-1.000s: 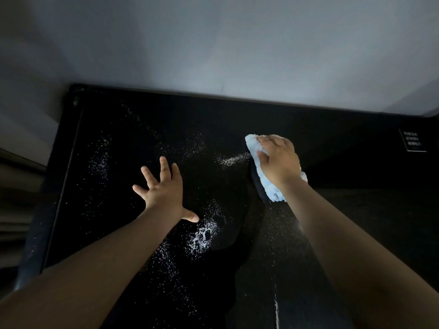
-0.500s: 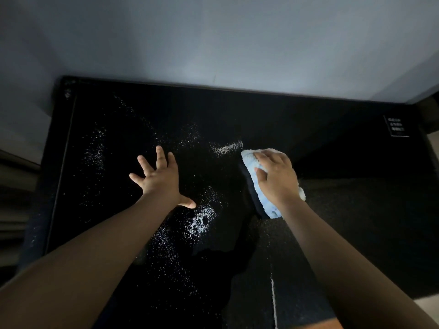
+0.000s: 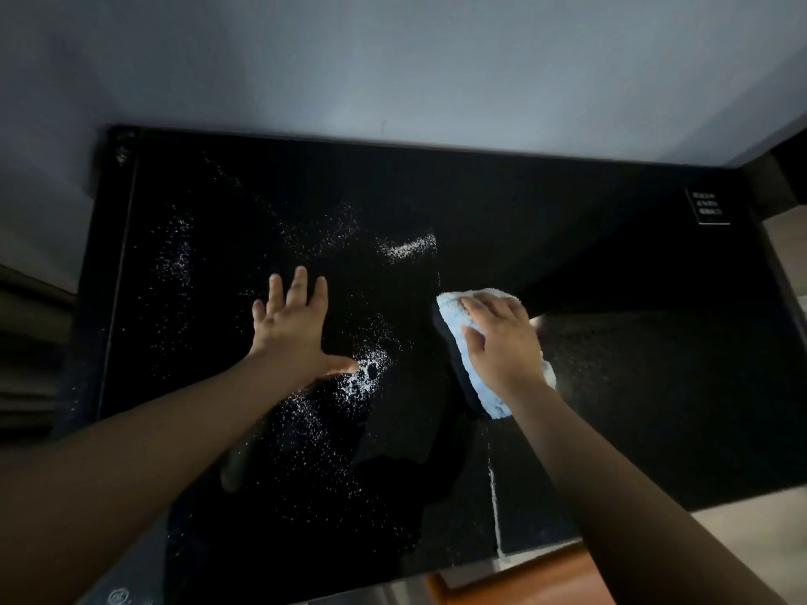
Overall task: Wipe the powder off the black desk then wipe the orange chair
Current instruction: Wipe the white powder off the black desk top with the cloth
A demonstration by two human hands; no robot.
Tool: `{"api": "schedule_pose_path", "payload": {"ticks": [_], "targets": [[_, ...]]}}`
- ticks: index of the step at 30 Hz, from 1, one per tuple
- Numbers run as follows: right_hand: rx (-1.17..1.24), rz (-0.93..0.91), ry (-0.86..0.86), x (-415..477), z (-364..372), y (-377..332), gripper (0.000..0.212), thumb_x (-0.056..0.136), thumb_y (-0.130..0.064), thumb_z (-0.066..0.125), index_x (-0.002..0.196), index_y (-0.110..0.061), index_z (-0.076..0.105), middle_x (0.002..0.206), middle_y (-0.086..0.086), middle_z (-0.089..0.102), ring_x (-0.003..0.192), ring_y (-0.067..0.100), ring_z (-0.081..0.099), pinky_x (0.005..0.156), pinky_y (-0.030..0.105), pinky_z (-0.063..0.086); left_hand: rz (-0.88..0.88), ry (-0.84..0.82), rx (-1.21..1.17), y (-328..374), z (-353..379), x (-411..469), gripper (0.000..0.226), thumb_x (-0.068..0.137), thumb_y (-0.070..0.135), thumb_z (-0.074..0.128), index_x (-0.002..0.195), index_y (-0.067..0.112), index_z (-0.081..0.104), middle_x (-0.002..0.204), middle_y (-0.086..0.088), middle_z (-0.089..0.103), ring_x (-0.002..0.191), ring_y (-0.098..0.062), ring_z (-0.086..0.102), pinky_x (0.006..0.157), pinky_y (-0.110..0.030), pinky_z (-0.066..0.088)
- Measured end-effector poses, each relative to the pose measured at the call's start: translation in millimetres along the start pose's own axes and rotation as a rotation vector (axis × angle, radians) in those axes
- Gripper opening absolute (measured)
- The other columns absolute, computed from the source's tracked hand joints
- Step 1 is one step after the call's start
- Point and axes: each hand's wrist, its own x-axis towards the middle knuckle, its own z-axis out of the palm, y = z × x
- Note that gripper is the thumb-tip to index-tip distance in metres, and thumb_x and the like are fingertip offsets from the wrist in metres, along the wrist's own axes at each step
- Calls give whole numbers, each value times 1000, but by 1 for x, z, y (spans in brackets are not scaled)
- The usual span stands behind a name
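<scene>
Powder (image 3: 369,375) lies scattered over the left and middle of the black desk (image 3: 611,264), to the left of the blue cloth (image 3: 456,325). The right hand (image 3: 502,342) presses down, fingers curled, gripping that cloth. The left hand (image 3: 297,325) rests flat and open, its thumb touching the thickest patch. An orange chair (image 3: 537,578) shows below the desk's near edge.

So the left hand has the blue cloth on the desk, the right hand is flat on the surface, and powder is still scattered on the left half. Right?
Not quite: the hands are swapped. In the head view the right hand presses the blue cloth on the desk, and the left hand lies flat, empty. Powder is indeed scattered on the left half.
</scene>
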Motion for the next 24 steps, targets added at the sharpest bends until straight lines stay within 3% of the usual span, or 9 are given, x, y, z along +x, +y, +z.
{"api": "schedule_pose_path", "payload": {"ticks": [5, 11, 20, 24], "targets": [[23, 20, 13, -26, -1, -3, 49, 88, -34, 36, 129, -21, 59, 131, 0, 58, 123, 33, 46, 89, 52, 50, 95, -81, 81, 5, 25, -44, 133, 65, 77, 63, 150, 19, -20, 155, -6, -31, 142, -35, -27, 118, -53, -5], [48, 83, -56, -63, -3, -5, 43, 93, -22, 54, 135, -25, 54, 141, -4, 51, 134, 30, 36, 99, 53, 44, 75, -148, 137, 5, 45, -75, 139, 61, 82, 61, 147, 16, -26, 151, -10, -38, 140, -39, -30, 116, -57, -4], [52, 95, -45, -107, -2, -5, 42, 91, -20, 59, 133, -23, 56, 137, -2, 55, 130, 32, 41, 96, 54, 46, 36, -134, 136, 4, 56, -79, 144, 55, 81, 66, 150, 16, -20, 153, -9, -36, 142, -39, -25, 117, -57, 2], [31, 94, -42, -126, 1, -1, 42, 92, -23, 53, 133, -23, 56, 137, 0, 55, 129, 31, 44, 98, 54, 45, 34, -132, 140, 6, 56, -78, 145, 54, 77, 71, 150, 15, -17, 153, -10, -34, 142, -41, -24, 116, -59, 4]]}}
